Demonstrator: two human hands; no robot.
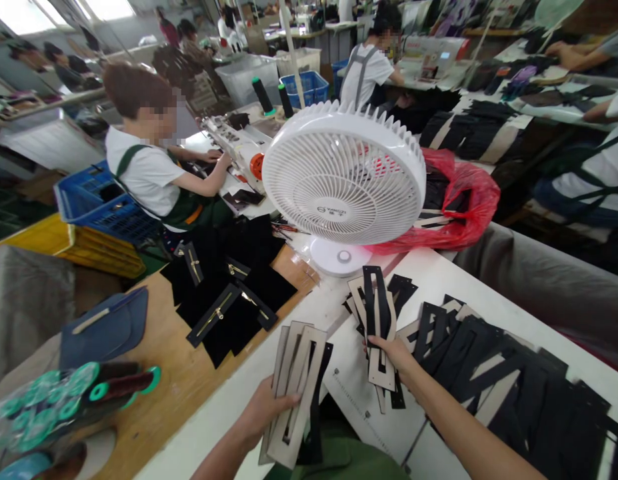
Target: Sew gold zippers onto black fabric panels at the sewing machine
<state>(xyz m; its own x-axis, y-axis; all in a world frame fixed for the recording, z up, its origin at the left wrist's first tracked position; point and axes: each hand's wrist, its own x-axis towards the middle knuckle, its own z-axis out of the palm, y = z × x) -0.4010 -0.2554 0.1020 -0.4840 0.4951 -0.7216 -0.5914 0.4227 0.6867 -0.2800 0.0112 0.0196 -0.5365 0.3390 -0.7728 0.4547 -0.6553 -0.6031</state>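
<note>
My left hand (269, 407) is closed round a small stack of slotted strips (303, 393), beige side up, with a black one showing at the right edge. The thumb presses on the front strip. To the right, my right hand (389, 353) grips a bundle of slotted strips (377, 313), black and beige, fanned at different angles above the white table. Just behind that bundle lie more black strips (401, 290). Beside my right forearm spreads a long pile of black and beige slotted strips (509, 380).
A white fan (343, 180) stands ahead, beside a red plastic bag (469, 200). Black fabric pieces with zippers (221, 310) and thread spools (53, 407) lie on the left. A co-worker (149, 147) sits at a sewing machine (239, 147). Blue crates (103, 203) stand behind.
</note>
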